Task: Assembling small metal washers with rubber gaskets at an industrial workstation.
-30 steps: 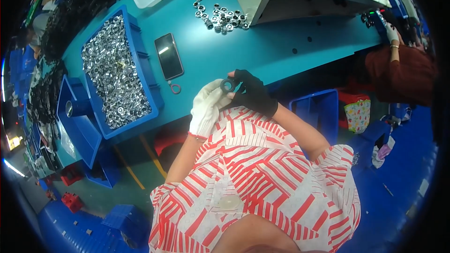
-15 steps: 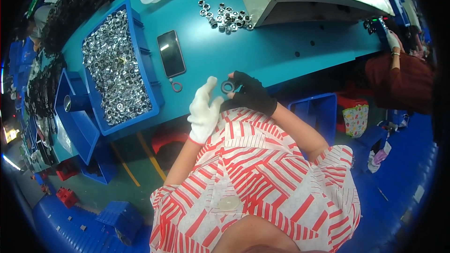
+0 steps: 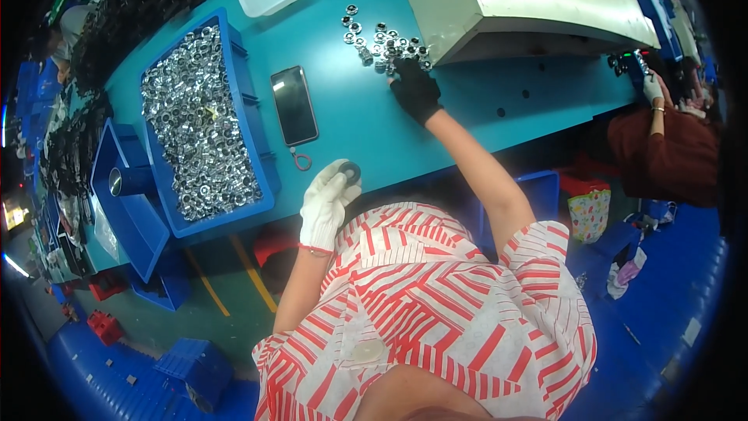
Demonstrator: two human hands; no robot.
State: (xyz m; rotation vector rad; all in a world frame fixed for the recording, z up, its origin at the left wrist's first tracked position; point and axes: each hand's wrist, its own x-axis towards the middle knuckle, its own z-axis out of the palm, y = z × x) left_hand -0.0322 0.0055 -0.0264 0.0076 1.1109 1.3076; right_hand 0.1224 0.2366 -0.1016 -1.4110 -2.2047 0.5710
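Note:
My left hand [image 3: 324, 201], in a white glove, is near the table's front edge and grips a dark ring [image 3: 351, 173] between thumb and fingers. Farther out, my right hand [image 3: 416, 90] wears a black glove with bare fingertips. It reaches into the near right side of a loose cluster of small shiny metal ring-shaped parts [image 3: 379, 49]. Its fingertips blend in with the parts, so I cannot see whether one is held.
A blue crate [image 3: 265, 179] full of shiny metal parts stands at left, a phone [image 3: 294, 106] beside it. Behind are a white tray [image 3: 269, 1] and a cream metal housing [image 3: 467, 0] carrying dark rings. A co-worker's gloved hand [image 3: 653, 90] is at far right.
The dark ring has passed from my right hand to my left. My right hand has moved away to the metal parts, while my left has closed and shifted slightly nearer.

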